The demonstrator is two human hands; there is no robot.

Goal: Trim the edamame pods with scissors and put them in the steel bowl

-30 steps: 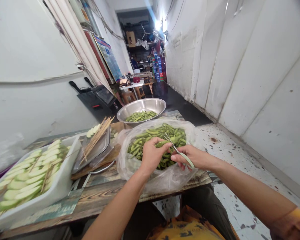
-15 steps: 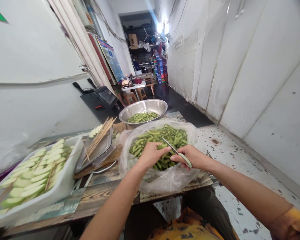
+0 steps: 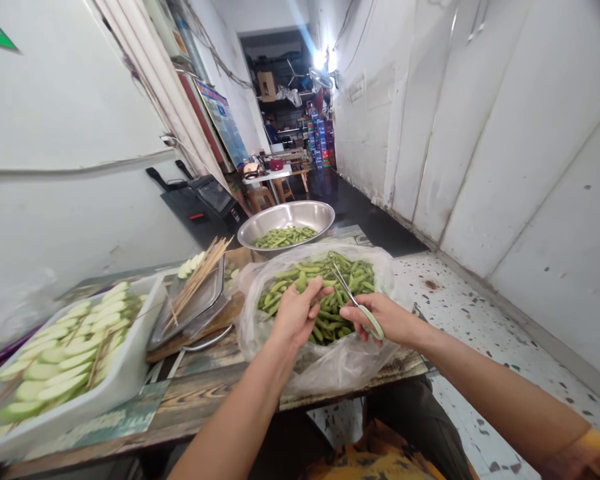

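Note:
A clear plastic bag point(image 3: 260, 327) full of green bean pods point(image 3: 345, 270) lies on the wooden table's near right corner. My left hand point(image 3: 294, 313) is over the bag, fingers pinched on one green pod point(image 3: 301, 283). My right hand point(image 3: 383, 317) sits just right of it, closed on small scissors with a pale green handle point(image 3: 369, 320); the thin metal blades point(image 3: 341, 283) point up and left toward the pod. Behind the bag stands a steel bowl point(image 3: 305, 211) holding more pods.
A white tub point(image 3: 115, 380) of pale green vegetable slices sits at the left. Between it and the bag lies a metal tray point(image 3: 200, 300) with wooden skewers point(image 3: 200, 273). The table edge point(image 3: 330, 390) runs below the bag; white walls line a narrow corridor.
My left hand has lifted a pod slightly out of the heap and turned it upright. My right hand with the scissors has shifted a little left, the blades tilting steeper.

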